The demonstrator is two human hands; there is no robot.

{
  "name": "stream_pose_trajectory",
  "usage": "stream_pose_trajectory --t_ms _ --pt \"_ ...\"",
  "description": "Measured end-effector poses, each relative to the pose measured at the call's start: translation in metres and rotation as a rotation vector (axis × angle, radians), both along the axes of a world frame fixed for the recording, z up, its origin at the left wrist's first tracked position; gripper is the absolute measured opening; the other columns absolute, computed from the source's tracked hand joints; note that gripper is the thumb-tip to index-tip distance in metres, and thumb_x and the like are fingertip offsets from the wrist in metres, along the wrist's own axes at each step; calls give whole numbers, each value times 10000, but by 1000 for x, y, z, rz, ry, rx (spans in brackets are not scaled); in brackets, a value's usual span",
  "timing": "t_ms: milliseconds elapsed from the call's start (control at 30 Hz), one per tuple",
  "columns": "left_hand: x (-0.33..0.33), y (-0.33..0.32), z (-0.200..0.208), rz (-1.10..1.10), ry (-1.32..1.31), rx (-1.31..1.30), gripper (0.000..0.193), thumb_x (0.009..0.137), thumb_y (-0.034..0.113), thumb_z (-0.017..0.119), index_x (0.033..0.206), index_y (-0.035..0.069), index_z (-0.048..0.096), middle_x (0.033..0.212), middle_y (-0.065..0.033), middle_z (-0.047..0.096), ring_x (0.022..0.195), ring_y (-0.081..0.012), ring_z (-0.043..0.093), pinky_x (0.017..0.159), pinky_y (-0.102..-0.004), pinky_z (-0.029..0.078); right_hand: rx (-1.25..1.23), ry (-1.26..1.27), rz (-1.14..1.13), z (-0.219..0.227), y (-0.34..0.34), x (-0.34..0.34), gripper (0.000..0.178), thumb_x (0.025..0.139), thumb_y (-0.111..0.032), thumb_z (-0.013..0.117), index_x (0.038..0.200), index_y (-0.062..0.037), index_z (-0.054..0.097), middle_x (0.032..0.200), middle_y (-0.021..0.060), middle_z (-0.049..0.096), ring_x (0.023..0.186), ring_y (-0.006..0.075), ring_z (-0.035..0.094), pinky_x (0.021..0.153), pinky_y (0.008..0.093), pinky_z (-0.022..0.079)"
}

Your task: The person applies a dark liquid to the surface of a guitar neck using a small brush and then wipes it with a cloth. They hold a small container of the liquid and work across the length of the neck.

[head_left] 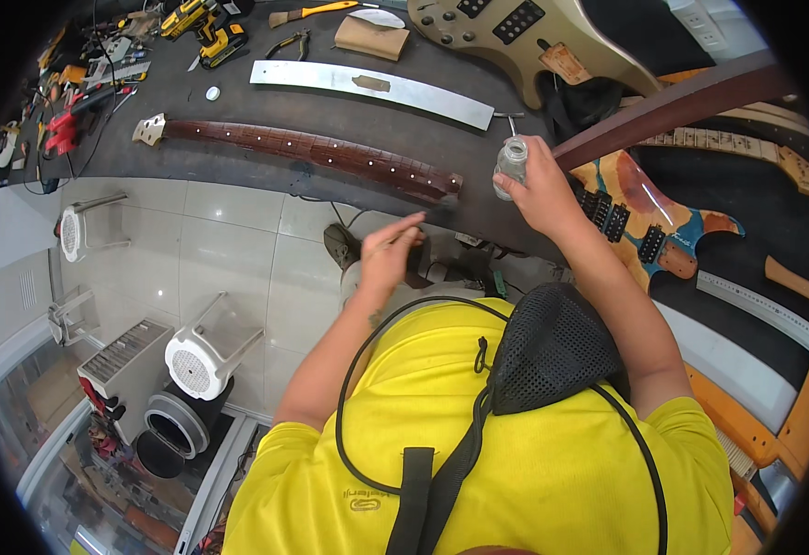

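In my right hand [545, 185] is a small clear glass bottle [513, 159], uncapped, held over the bench's front edge. My left hand [389, 256] pinches a thin tool, which looks like a small brush with a dark tip [442, 210]; its handle is mostly hidden by the fingers. The tip is close to the near end of a guitar neck [330, 159], but I cannot tell whether they touch. This neck lies along the bench, with a dark red-brown fretboard, pale dot inlays and a cream headstock [150, 129] at the left.
Behind the neck lies a long metal plate [372, 90]. A round white cap [212, 93], yellow drill [203, 32], pliers [289, 44] and paintbrush [312, 12] are on the bench [266, 180]. Guitar bodies [622, 217] crowd the right; a white stool [199, 363] stands on the floor.
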State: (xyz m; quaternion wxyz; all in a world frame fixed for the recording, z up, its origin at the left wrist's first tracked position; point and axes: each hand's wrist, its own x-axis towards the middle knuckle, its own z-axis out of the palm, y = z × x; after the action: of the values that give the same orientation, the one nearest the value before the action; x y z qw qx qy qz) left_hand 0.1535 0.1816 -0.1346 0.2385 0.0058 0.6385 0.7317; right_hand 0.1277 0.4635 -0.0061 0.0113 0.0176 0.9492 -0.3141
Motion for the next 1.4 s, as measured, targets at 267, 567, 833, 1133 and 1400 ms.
stream_pose_trajectory --t_ms 267,567,833,1133,1400 --pt "-20 -34 5 115 -32 -80 289 1044 86 624 1303 5 723 1120 -109 767 981 -162 711 914 -293 559 -23 31 -22 -2 3 -4 520 896 -137 781 1300 38 504 1247 226 569 1171 439 585 1009 443 486" --pt "-20 -32 4 142 -11 -58 273 1041 74 628 1284 10 735 1131 -117 772 968 -163 728 902 -294 567 -37 91 -3 -1 1 -11 526 898 -142 776 1306 41 498 1259 230 566 1176 436 585 1013 442 482" --pt "-35 -28 12 126 58 -199 263 1025 98 642 1254 53 763 982 -94 781 932 -144 722 873 -284 555 -48 44 -33 1 -3 -9 534 897 -141 779 1311 41 496 1252 224 570 1171 428 590 1004 443 485" --pt "-44 -11 15 153 98 -206 256 1025 77 638 1246 50 766 970 -105 786 909 -150 730 872 -294 558 -105 43 -69 -1 -5 -11 531 891 -128 785 1311 20 495 1242 214 568 1161 421 596 1001 437 486" --pt "-40 19 16 53 110 -194 234 997 40 684 1216 29 767 1002 -108 789 897 -131 727 852 -288 573 -117 93 -101 -5 -1 -13 532 898 -142 779 1313 26 492 1259 215 563 1173 421 592 1018 438 479"
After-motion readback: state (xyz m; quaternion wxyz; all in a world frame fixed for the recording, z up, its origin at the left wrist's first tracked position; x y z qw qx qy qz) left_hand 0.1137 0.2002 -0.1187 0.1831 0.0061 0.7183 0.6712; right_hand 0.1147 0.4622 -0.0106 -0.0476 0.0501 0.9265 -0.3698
